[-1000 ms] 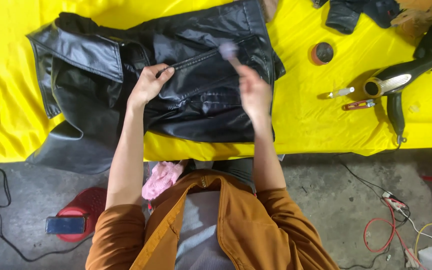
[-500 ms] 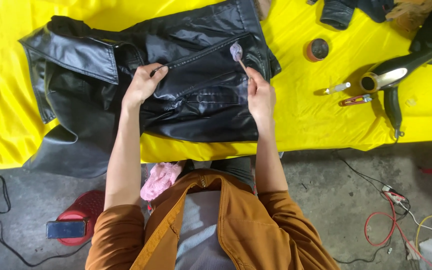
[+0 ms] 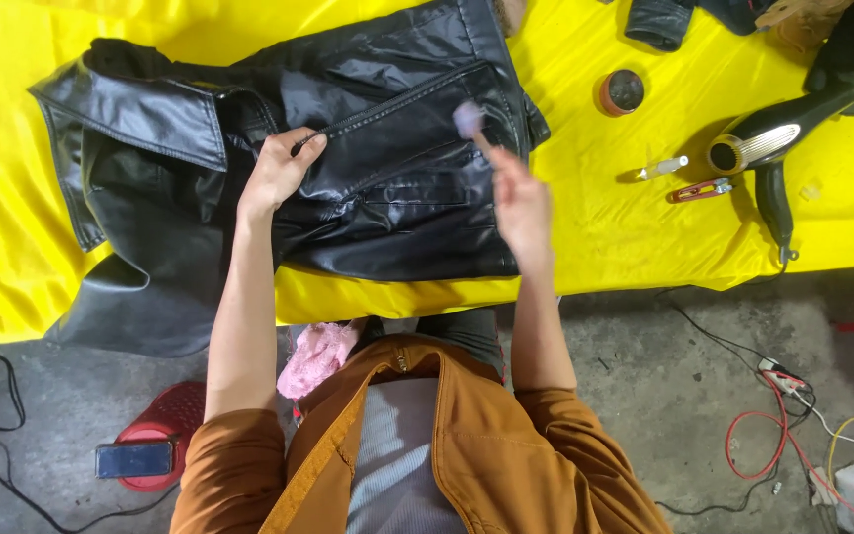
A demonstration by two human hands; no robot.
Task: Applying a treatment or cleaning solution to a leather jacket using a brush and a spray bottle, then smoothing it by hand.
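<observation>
A black leather jacket (image 3: 378, 109) lies spread on a yellow-covered table (image 3: 605, 232), one sleeve hanging over the front edge. My left hand (image 3: 277, 173) presses on the jacket's front beside the collar, fingers curled at a seam. My right hand (image 3: 518, 203) grips a small brush or dauber (image 3: 469, 119) whose pale, blurred head hovers on the jacket's right chest panel above a pocket flap.
On the table to the right lie a round tin (image 3: 622, 92), a small clear bottle (image 3: 662, 168), a red tool (image 3: 701, 189) and a black hair dryer (image 3: 778, 148). A pink cloth (image 3: 316, 358) sits at my waist. A phone (image 3: 133, 460) on a red stool and cables (image 3: 773, 435) lie on the floor.
My right hand has shifted the brush across the jacket's chest panel, first up and right, now slightly lower. My left hand stays pressed on the jacket.
</observation>
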